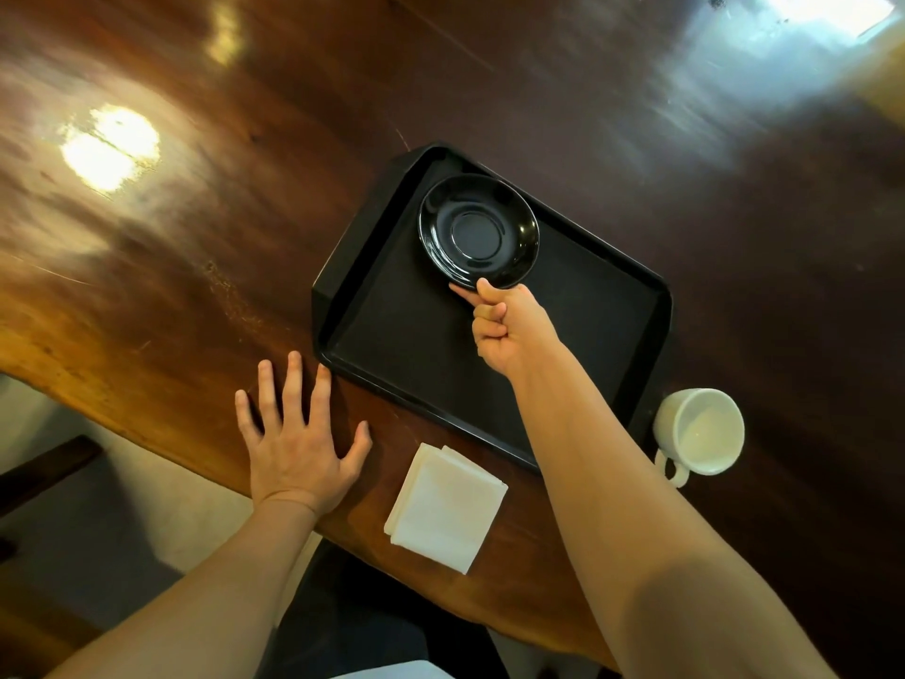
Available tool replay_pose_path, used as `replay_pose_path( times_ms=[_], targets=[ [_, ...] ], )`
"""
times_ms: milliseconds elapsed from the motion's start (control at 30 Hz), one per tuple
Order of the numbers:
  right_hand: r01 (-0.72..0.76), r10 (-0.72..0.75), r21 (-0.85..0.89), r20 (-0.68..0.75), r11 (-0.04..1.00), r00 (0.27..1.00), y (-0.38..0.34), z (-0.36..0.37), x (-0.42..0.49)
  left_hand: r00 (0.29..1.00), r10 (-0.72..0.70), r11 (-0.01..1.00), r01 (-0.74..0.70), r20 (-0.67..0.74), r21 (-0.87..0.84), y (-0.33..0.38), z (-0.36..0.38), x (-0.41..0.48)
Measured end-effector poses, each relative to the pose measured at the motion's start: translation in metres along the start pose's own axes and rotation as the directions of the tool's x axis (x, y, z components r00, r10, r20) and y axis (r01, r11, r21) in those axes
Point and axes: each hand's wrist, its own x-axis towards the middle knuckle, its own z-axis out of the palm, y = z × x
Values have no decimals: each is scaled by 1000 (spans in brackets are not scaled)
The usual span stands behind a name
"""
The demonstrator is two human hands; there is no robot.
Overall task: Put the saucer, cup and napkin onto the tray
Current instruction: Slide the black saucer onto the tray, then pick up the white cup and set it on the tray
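A glossy black saucer (478,231) is over the far left part of the black tray (612,306). My right hand (509,328) pinches its near rim between thumb and forefinger. Whether the saucer rests on the tray floor I cannot tell. A white cup (700,430) with its handle toward me stands on the table just right of the tray's near right corner. A folded white napkin (446,508) lies on the table in front of the tray. My left hand (298,433) lies flat on the table with fingers spread, left of the napkin, touching nothing else.
The dark wooden table (196,237) is glossy with light reflections and has a wavy near edge (147,433). Below that edge at the left are a pale floor and part of a dark seat (44,468).
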Motion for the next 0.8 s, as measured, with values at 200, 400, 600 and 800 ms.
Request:
replay_pose_path(
  times_ms=[200,400,600,800],
  targets=[
    [-30,28,-23,-69,999,997,7,5,1,1000,6,1000,-6,9,9,0,0,0],
    [-91,78,-83,-147,992,986,9,7,7,1000,6,1000,-6,13,9,-1,-1,0],
    [-78,42,-213,-168,974,985,16,5,-16,1000,16,1000,-16,14,2,-1,-1,0],
    [-30,-47,-279,-267,960,963,24,-38,-48,1000,4,1000,-3,29,-16,-2,-5,0]
  ],
)
